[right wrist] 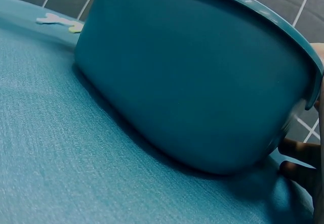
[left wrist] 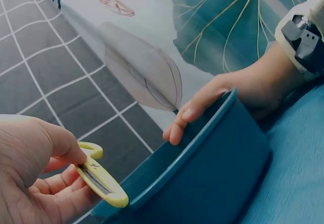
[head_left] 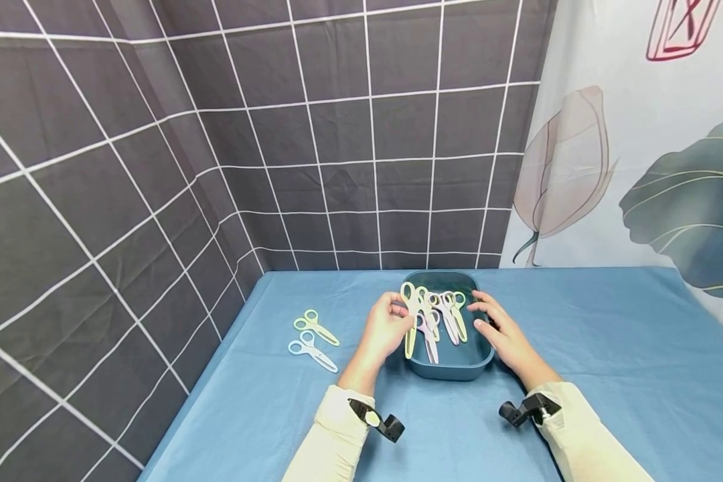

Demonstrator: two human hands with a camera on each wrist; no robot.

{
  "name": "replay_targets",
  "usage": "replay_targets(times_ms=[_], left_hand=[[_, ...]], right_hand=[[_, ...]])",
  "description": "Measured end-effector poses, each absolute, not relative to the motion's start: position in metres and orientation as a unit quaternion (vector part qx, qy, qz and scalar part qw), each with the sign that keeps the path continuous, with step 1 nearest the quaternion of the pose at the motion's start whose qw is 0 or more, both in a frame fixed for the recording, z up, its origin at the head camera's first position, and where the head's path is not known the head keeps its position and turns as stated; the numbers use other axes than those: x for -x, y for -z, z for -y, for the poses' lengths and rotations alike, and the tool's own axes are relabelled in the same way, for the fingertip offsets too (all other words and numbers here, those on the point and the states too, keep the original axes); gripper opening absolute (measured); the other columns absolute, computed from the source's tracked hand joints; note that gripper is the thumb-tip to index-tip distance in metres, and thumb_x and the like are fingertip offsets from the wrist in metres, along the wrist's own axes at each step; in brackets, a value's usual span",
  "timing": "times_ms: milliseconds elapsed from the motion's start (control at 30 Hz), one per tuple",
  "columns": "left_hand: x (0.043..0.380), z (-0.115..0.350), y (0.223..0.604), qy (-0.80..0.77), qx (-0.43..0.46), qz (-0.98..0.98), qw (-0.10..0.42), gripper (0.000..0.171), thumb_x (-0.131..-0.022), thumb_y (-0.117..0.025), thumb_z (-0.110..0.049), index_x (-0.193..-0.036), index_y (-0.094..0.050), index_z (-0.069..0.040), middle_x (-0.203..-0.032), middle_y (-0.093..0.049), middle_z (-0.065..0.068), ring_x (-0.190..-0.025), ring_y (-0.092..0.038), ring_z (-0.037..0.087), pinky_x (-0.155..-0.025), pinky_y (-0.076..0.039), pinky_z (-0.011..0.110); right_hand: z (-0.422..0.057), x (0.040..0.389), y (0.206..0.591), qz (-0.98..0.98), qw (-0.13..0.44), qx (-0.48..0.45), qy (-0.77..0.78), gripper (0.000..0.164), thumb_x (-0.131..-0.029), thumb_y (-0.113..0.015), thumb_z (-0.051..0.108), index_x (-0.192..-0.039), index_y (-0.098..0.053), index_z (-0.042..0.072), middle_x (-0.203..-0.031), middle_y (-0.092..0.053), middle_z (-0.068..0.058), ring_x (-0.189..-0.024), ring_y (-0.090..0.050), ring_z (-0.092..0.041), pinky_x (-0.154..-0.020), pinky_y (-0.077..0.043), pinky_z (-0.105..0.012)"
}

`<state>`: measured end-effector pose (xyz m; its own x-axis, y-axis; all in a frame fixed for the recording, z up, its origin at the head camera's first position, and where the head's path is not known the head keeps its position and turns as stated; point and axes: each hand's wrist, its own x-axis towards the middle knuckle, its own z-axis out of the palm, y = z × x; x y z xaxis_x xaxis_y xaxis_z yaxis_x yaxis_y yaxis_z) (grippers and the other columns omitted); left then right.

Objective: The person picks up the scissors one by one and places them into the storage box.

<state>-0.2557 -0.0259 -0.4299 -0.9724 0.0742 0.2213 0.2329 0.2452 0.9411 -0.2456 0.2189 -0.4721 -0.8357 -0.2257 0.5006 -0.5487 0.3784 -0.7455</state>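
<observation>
My left hand (head_left: 387,326) pinches a pair of yellow scissors (head_left: 410,345) between thumb and fingers, over the left side of a dark teal plastic basin (head_left: 452,371). In the left wrist view the yellow scissors (left wrist: 104,183) point down by the basin's rim (left wrist: 195,145). Several more pale yellow and lilac scissors (head_left: 448,314) lie inside the basin. My right hand (head_left: 506,338) rests at the basin's right rim, some fingertips reaching over the inside. In the right wrist view its other fingers (right wrist: 298,163) are dark beside the outer wall.
Left of the basin, a yellow-green pair of scissors (head_left: 317,328) and a pale blue-white pair (head_left: 313,351) lie on the blue cloth (head_left: 265,415). A dark grid-patterned curtain (head_left: 337,134) hangs behind and to the left; a leaf-print curtain (head_left: 614,221) hangs at the right.
</observation>
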Motion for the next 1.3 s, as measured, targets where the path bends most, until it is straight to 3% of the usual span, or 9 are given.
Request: replay_targets(times_ms=[200, 400, 833, 1000, 1200, 1300], left_hand=[[0.255, 0.016, 0.430, 0.637, 0.099, 0.761, 0.073, 0.031, -0.073, -0.063, 0.004, -0.100, -0.053, -0.005, -0.075, -0.057, 0.003, -0.058, -0.056, 0.011, -0.052, -0.046, 0.024], [0.253, 0.002, 0.434, 0.570, 0.105, 0.811, 0.075, 0.029, -0.073, -0.066, -0.001, -0.098, -0.054, -0.008, -0.072, -0.057, -0.002, -0.058, -0.053, 0.007, -0.053, -0.045, 0.022], [0.258, -0.034, 0.445, 0.432, 0.113, 0.895, 0.010, 0.024, -0.072, -0.066, -0.004, -0.093, -0.055, -0.009, -0.065, -0.056, -0.007, -0.057, -0.052, 0.008, -0.050, -0.042, 0.024], [0.264, -0.045, 0.449, 0.414, 0.104, 0.904, -0.019, 0.024, -0.069, -0.069, -0.005, -0.084, -0.052, -0.009, -0.059, -0.052, -0.003, -0.049, -0.048, 0.011, -0.045, -0.040, 0.025], [0.267, -0.051, 0.454, 0.387, 0.069, 0.916, -0.078, 0.028, -0.072, -0.074, -0.009, -0.080, -0.047, -0.011, -0.062, -0.051, 0.002, -0.037, -0.054, 0.022, -0.033, -0.042, 0.029], [0.269, -0.052, 0.457, 0.376, 0.066, 0.921, -0.073, 0.026, -0.072, -0.073, -0.008, -0.074, -0.047, -0.011, -0.061, -0.051, 0.002, -0.039, -0.053, 0.019, -0.034, -0.042, 0.027]], right_hand=[[-0.220, 0.246, 0.472, 0.814, 0.163, -0.237, -0.504, 0.025, -0.090, -0.049, -0.004, -0.114, -0.054, 0.002, -0.140, -0.032, -0.024, -0.129, -0.023, -0.044, -0.096, -0.019, -0.012], [-0.220, 0.247, 0.476, 0.814, 0.162, -0.240, -0.504, 0.025, -0.090, -0.049, -0.003, -0.114, -0.054, 0.001, -0.140, -0.031, -0.025, -0.129, -0.023, -0.045, -0.096, -0.020, -0.013], [-0.230, 0.271, 0.508, 0.809, 0.185, -0.249, -0.499, 0.024, -0.092, -0.049, 0.003, -0.116, -0.055, 0.000, -0.142, -0.033, -0.015, -0.130, -0.026, -0.035, -0.095, -0.020, -0.011], [-0.229, 0.269, 0.501, 0.808, 0.180, -0.255, -0.499, 0.024, -0.092, -0.049, 0.003, -0.116, -0.055, 0.003, -0.141, -0.033, -0.017, -0.130, -0.025, -0.037, -0.094, -0.021, -0.012], [-0.221, 0.254, 0.481, 0.803, 0.169, -0.252, -0.514, 0.023, -0.090, -0.048, -0.003, -0.113, -0.055, -0.002, -0.139, -0.032, -0.025, -0.127, -0.025, -0.044, -0.091, -0.024, -0.012], [-0.219, 0.248, 0.475, 0.808, 0.168, -0.248, -0.507, 0.024, -0.090, -0.048, -0.004, -0.113, -0.054, -0.001, -0.138, -0.032, -0.026, -0.127, -0.026, -0.046, -0.092, -0.024, -0.013]])
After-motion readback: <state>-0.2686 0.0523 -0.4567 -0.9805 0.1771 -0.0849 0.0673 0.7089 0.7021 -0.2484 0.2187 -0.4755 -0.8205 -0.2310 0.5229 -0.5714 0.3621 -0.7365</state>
